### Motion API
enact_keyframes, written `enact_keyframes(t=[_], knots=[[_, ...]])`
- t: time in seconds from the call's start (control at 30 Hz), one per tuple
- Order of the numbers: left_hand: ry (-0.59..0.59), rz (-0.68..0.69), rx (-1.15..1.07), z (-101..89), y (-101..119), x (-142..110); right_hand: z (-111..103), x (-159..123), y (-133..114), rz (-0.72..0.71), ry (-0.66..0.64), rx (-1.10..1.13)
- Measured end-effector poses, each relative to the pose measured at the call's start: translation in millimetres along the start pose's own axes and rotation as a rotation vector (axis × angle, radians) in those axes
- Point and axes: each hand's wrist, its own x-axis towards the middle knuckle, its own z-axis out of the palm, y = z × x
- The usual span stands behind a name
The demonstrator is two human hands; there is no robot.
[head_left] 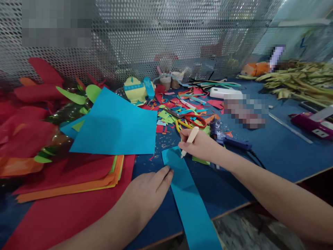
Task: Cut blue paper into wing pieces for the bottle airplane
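A long blue paper strip (186, 194) lies on the table and hangs over its front edge. My left hand (148, 194) rests flat at the strip's left side, fingertips touching it. In my right hand (200, 144) is a white pen (191, 140), pinched between thumb and fingers, its tip at the right edge of the strip near the far end. Just beyond that hand lie red-handled scissors (195, 121) and yellow-handled scissors (179, 125), among paper scraps (166, 116). A larger blue sheet (122, 128) lies left of the strip, over stacked coloured paper (75, 173).
To the right, a blue glue gun (234, 140) trails a black cord. Farther off are a white device (225, 93), a purple tool (312, 123) and dried stalks (299, 81). Red paper petals (33, 121) crowd the left. A perforated metal panel (156, 31) closes the back.
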Motion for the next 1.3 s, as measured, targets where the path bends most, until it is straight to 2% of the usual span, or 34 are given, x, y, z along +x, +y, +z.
enact_keyframes(t=[0.17, 0.23, 0.37, 0.53, 0.6, 0.7, 0.83, 0.93, 1.07, 1.2, 1.3], knots=[[0.015, -0.004, -0.020, 0.5, -1, -1, -3, 3, 1, -0.053, 0.141, 0.197], [0.005, -0.022, -0.043, -0.5, -1, 1, -4, 3, 2, -0.050, 0.152, 0.284], [-0.043, -0.054, -0.084, -2.6, 1, 2, -7, -1, 4, -0.047, 0.023, 0.163], [-0.035, -0.080, -0.113, 2.4, 1, 0, -12, -5, 5, -0.256, -0.126, -0.042], [0.010, -0.085, -0.105, 5.8, -1, -1, -16, -8, 2, -0.297, -0.224, -0.050], [0.173, -0.051, -0.070, 10.6, -4, -4, -19, -12, -5, -0.318, -0.355, -0.057], [0.238, -0.015, -0.102, 15.9, -7, -8, -20, -15, -10, -0.397, -0.489, -0.099], [0.264, -0.103, -0.101, 16.1, -10, -8, -17, -16, -8, -0.470, -0.513, -0.093], [0.223, -0.269, -0.098, 5.7, -18, 0, -12, -17, -6, -0.520, -0.515, -0.066], [0.162, -0.302, -0.186, -4.5, -27, 9, -8, -18, -7, -0.500, -0.490, -0.071], [0.154, -0.294, -0.279, -5.8, -29, 11, -7, -17, -7, -0.483, -0.422, -0.126]])
